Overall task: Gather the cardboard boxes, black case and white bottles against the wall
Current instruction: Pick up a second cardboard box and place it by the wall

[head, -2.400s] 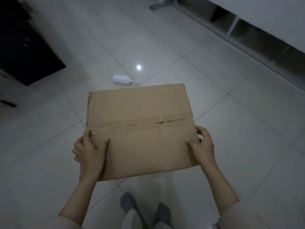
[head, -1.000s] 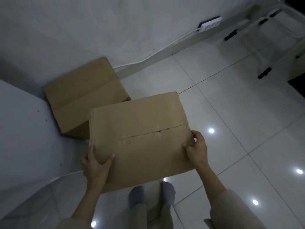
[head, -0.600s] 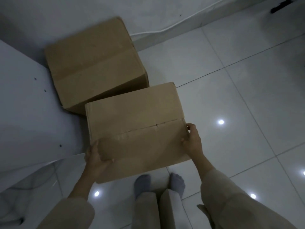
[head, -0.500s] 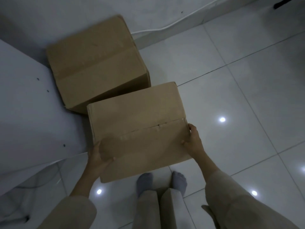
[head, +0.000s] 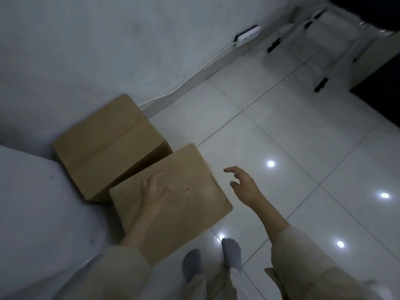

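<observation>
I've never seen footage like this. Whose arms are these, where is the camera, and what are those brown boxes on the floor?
No machine here: a person wears a wide-angle camera on the head, so you look down along their own arms to their grey-socked feet. Two plain brown cardboard boxes sit on the glossy white tiled floor. The far brown cardboard box stands close to the grey wall; the near taped brown cardboard box sits right in front of it. The left hand lies over the near box's top with loose fingers, gripping nothing. The right hand hangs open beside that box, apart from it. A white power strip with its cable runs along the wall.
</observation>
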A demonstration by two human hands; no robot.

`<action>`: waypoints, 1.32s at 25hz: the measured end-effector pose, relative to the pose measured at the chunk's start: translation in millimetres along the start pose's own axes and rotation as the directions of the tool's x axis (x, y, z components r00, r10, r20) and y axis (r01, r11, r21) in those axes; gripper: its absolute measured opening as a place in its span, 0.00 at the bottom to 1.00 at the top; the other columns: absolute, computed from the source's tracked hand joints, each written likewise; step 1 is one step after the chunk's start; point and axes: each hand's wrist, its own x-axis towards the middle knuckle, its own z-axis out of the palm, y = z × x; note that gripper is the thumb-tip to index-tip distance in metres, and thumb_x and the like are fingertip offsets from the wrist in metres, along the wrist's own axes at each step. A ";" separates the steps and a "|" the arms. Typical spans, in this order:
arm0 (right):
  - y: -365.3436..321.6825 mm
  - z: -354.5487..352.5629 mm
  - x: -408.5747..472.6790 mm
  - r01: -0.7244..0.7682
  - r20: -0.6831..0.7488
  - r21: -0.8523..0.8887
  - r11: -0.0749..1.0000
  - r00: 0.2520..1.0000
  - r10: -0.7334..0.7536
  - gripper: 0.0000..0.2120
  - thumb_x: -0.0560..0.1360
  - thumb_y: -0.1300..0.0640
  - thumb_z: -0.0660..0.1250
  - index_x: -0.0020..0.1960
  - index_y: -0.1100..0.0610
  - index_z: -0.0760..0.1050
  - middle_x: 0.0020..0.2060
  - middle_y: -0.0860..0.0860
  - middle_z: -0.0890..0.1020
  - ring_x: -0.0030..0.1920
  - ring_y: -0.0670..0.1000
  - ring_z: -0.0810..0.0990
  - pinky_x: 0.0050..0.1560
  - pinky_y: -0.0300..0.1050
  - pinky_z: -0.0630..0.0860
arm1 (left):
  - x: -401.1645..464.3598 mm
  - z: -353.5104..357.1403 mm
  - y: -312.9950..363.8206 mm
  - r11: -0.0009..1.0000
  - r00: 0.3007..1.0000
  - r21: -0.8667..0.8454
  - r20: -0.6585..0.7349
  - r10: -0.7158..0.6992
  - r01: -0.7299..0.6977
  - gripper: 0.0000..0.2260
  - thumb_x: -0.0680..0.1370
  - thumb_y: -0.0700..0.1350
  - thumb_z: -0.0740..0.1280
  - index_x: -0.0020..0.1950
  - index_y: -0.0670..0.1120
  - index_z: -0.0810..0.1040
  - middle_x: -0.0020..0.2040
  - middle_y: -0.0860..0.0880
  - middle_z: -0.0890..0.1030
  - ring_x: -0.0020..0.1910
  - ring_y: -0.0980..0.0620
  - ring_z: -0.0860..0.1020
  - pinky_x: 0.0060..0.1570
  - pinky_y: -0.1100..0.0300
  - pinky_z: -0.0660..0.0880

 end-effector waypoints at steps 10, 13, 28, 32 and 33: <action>-51.6 -174.4 -263.1 0.093 -0.557 0.177 0.980 0.830 0.022 0.17 0.75 0.70 0.56 0.54 0.53 0.75 0.53 0.49 0.79 0.53 0.50 0.78 0.47 0.30 0.70 | -181.3 -27.2 185.8 0.721 0.681 -0.095 0.265 0.683 -0.686 0.13 0.76 0.35 0.62 0.60 0.43 0.75 0.59 0.46 0.76 0.60 0.52 0.71 0.61 0.63 0.64; -28.5 -189.8 -371.8 0.088 -0.695 0.219 0.972 0.713 0.092 0.16 0.75 0.69 0.56 0.52 0.51 0.75 0.52 0.49 0.79 0.51 0.50 0.78 0.48 0.31 0.70 | -268.8 -0.6 220.1 0.534 0.441 -0.130 0.422 0.792 -0.835 0.12 0.77 0.37 0.61 0.59 0.43 0.75 0.59 0.47 0.77 0.58 0.56 0.70 0.58 0.68 0.62; 56.3 157.9 -932.5 0.048 -0.696 0.693 0.720 -0.216 0.684 0.15 0.75 0.68 0.59 0.48 0.49 0.75 0.49 0.48 0.80 0.49 0.47 0.78 0.47 0.36 0.72 | -733.1 92.8 -11.0 0.111 -0.551 -0.607 0.771 0.319 -0.787 0.09 0.78 0.40 0.60 0.54 0.50 0.75 0.56 0.52 0.79 0.58 0.53 0.74 0.46 0.73 0.65; 37.9 282.9 -1003.7 0.171 -0.501 0.765 0.620 -0.446 0.741 0.17 0.75 0.68 0.59 0.46 0.46 0.75 0.49 0.48 0.80 0.51 0.48 0.78 0.50 0.35 0.72 | -826.5 88.7 -105.4 0.044 -0.714 -0.716 0.698 0.061 -0.697 0.09 0.78 0.39 0.60 0.52 0.51 0.75 0.54 0.52 0.79 0.57 0.53 0.74 0.45 0.74 0.64; 32.8 312.7 -1016.4 0.208 -0.445 0.772 0.601 -0.499 0.744 0.18 0.75 0.68 0.59 0.45 0.44 0.75 0.48 0.47 0.80 0.52 0.48 0.78 0.52 0.38 0.73 | -847.5 87.0 -131.0 0.042 -0.740 -0.739 0.673 -0.014 -0.673 0.09 0.78 0.39 0.60 0.53 0.51 0.75 0.54 0.52 0.78 0.56 0.54 0.74 0.46 0.73 0.64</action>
